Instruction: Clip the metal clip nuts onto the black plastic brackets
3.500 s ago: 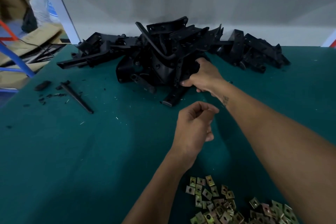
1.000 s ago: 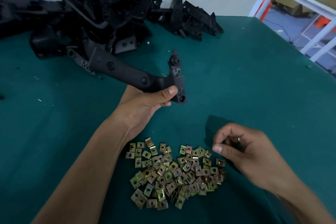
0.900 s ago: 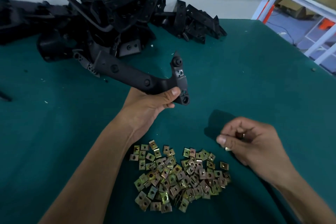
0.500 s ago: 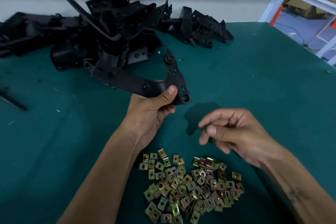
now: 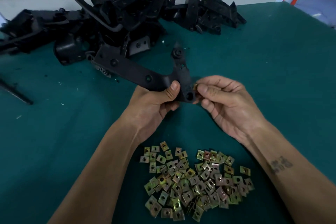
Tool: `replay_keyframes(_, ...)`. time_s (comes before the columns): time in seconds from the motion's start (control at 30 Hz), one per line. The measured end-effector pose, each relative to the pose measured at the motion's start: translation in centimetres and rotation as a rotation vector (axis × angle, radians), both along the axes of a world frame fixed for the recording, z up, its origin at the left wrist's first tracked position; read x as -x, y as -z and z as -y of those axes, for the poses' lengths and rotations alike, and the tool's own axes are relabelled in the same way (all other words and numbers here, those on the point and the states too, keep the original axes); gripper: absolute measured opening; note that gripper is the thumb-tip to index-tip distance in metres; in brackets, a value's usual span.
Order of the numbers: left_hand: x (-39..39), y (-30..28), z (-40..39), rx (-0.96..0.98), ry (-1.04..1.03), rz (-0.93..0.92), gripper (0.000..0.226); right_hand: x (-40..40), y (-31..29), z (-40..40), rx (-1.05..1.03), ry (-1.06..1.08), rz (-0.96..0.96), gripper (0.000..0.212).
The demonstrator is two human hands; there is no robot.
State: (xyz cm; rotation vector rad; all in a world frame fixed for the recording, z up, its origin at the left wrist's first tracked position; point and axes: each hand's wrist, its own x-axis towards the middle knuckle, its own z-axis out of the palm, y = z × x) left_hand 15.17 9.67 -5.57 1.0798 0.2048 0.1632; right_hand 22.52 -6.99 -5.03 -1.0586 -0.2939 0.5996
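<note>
clip nut met at the bracket's edge

we could see only a sliver of the clip nut (image 5: 195,86): a small brass-coloured glint pinched between thumb and forefinger of the right hand (image 5: 229,104), set against the right edge of the bracket (image 5: 143,76). whether it had slid onto the plastic or merely touched it, we could not tell. the other right fingers curled loosely inward. the left hand (image 5: 154,107) gripped the bracket near its bend, thumb pressed on top, the fingers hidden beneath the part. the bracket's far end merged into the pile of brackets (image 5: 116,18) behind it, so its outline there was hard to make out.

the bracket was matte black plastic, a long flat arm with round holes, turning into a shorter arm with a raised round boss at its tip. the pile lay against the pale wall, a tangle of angled black shapes, cut off at the left edge of the view. near us, between the forearms, sat the heap of clip nuts (image 5: 196,182): small square folded metal pieces, yellowish and dull, each with a centre hole. the table (image 5: 272,71) was covered in dark green felt-like cloth, flecked with bits of debris. a thin black rod (image 5: 16,92) lay at far left, partly out of frame.
</note>
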Motion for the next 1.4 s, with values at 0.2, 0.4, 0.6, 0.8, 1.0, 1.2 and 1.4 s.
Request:
replay_keyframes(0.2,-0.1,0.4,0.2,0.007,0.001,0.041,0.032,0.2,0.8,-0.5,-0.007,0.091,0.032,0.015)
replay_keyframes(0.4,-0.2,0.3,0.3,0.021,-0.045,0.029,0.036,0.4,0.9,-0.6,-0.07,0.145,0.044,0.013)
replay_keyframes(0.6,-0.2,0.5,0.4,0.001,-0.047,0.027,0.031,1.3,0.8,-1.0,-0.02,0.236,0.097,0.018)
replay_keyframes(0.8,-0.3,0.7,0.3,0.014,-0.066,0.029,0.027,1.9,0.8,-1.2,-0.012,0.271,0.055,0.017)
replay_keyframes(1.0,-0.2,0.7,0.2,0.018,-0.076,0.041,0.029,2.2,1.0,-1.3,0.017,0.216,0.18,0.015)
replay_keyframes(1.2,-0.3,0.3,0.2,0.082,-0.144,0.015,0.017,1.3,0.8,-0.1,0.035,-0.061,0.216,0.027)
replay_keyframes(1.4,-0.2,0.0,0.0,0.125,-0.106,-0.071,0.027,0.3,-0.4,2.1,0.452,-0.138,0.538,0.025)
